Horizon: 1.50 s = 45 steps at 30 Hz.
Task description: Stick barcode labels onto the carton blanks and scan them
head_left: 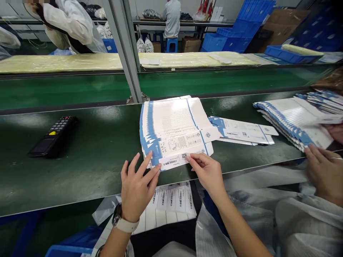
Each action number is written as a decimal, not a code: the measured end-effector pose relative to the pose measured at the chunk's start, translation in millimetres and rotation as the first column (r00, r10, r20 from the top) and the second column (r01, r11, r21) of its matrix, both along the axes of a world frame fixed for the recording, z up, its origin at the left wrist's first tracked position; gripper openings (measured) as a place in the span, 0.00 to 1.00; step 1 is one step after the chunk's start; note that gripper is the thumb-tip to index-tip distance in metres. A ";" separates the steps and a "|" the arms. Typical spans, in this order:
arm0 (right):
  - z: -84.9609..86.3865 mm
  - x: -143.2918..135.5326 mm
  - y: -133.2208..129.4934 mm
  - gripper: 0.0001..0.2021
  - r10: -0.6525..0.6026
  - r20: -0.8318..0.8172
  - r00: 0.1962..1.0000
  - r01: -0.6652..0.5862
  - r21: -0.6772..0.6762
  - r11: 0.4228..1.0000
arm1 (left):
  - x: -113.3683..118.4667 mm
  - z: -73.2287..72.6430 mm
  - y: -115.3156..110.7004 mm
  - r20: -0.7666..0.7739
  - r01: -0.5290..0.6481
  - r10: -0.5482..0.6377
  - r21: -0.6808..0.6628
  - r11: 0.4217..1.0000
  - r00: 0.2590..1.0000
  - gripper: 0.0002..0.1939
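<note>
A fanned stack of flat, folded white-and-blue cartons point(171, 117) lies on the bench in front of me. Along the lower edge of the front carton runs a white barcode label point(173, 162). My left hand point(138, 191) has its fingers spread, the tips resting on the blue end of that carton and the label's left end. With thumb and forefinger together, my right hand point(206, 173) pinches the label's right end. Sheets of barcode labels point(171, 200) sit below the bench edge, over my lap, partly hidden by my left hand.
A black handheld scanner point(55, 137) lies on the left. More flat cartons point(243, 131) are to the right, beside a co-worker's hands point(325, 167) on another carton stack point(292, 117). A metal post point(125, 50) rises behind the bench, before a green conveyor belt point(214, 81).
</note>
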State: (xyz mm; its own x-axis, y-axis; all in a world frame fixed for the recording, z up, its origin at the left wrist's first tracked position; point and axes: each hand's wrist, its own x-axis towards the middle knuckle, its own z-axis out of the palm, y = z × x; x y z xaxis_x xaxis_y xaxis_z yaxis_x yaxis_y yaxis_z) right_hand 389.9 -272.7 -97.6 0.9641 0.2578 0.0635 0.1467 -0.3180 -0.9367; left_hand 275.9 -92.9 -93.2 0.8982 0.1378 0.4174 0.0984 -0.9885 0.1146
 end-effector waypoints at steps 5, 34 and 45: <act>-3.0 0.4 1.5 0.12 -0.032 0.037 0.999 0.034 -0.032 0.999 | 0.3 0.1 0.6 0.006 0.016 -0.016 0.024 1.000 1.000 0.14; -10.6 34.5 -36.4 0.13 -0.198 0.372 0.907 0.287 -0.201 0.937 | 66.3 -3.8 -69.0 -0.120 0.349 -0.337 0.095 0.932 0.934 0.33; -9.0 48.5 -34.9 0.34 -0.363 0.205 0.909 0.393 -0.131 0.910 | 18.2 2.6 -83.8 -0.005 0.587 -0.588 -0.062 0.807 0.809 0.24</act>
State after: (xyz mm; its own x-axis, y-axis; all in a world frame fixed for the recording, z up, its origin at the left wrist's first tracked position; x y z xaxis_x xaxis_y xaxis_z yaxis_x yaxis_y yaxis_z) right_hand 438.4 -307.6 -106.6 0.9689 -0.1030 0.2252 0.1382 -0.5299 -0.8367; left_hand 294.1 -176.7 -90.6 0.8241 -0.3972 0.4037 -0.4957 -0.8507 0.1749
